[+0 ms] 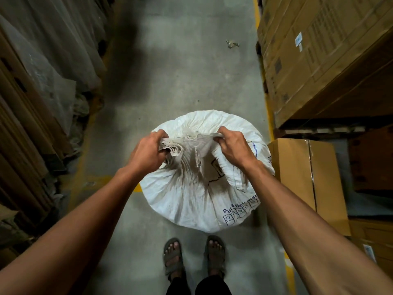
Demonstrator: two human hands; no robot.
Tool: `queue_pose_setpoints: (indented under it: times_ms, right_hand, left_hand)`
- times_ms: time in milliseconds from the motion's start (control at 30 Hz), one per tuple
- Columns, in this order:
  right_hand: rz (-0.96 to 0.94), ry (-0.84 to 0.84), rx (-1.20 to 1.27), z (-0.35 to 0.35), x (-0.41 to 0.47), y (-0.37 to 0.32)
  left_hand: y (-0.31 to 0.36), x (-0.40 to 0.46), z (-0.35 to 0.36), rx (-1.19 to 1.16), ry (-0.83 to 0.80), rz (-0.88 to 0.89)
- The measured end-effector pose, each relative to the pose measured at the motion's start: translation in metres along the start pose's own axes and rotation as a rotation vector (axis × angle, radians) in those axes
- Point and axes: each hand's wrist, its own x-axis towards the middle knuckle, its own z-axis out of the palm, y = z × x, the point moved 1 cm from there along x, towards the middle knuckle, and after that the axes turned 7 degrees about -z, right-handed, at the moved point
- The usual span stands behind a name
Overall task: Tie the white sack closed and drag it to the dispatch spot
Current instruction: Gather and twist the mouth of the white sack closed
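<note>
A full white woven sack [191,201] with blue print stands upright on the concrete floor just ahead of my sandalled feet. Its mouth is gathered into two bunched flaps on top. My left hand [148,152] is closed around the left flap. My right hand [232,145] grips the right flap, and the fabric between the two hands is pulled taut and twisted. No knot is visible between the hands.
Stacked cardboard sheets and plastic wrap [38,99] line the left of the aisle. Large cartons on a pallet [319,60] and a lower carton [302,173] stand close on the right, behind a yellow floor line [269,116]. A small scrap [232,44] lies on the floor ahead.
</note>
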Motion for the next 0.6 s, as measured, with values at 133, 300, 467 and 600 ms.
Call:
queue_pose_setpoints:
  times_ms: [133,300,467,600]
  right_hand:
    - [0.088,0.002,-0.016,0.002,0.020,-0.006]
    - [0.151,-0.047,0.011,0.010,0.030,-0.021]
    - [0.117,-0.120,0.112,0.007,0.027,-0.020]
    - [0.076,-0.190,0.306,-0.003,0.025,-0.014]
  left_hand:
    - [0.019,-0.021,0.019,-0.041,-0.152,0.083]
    - [0.053,-0.028,0.049,0.014,-0.203,0.252]
    - [0.070,-0.015,0.057,-0.085,-0.060,0.273]
    - [0.069,0.000,0.052,-0.214,-0.183,0.327]
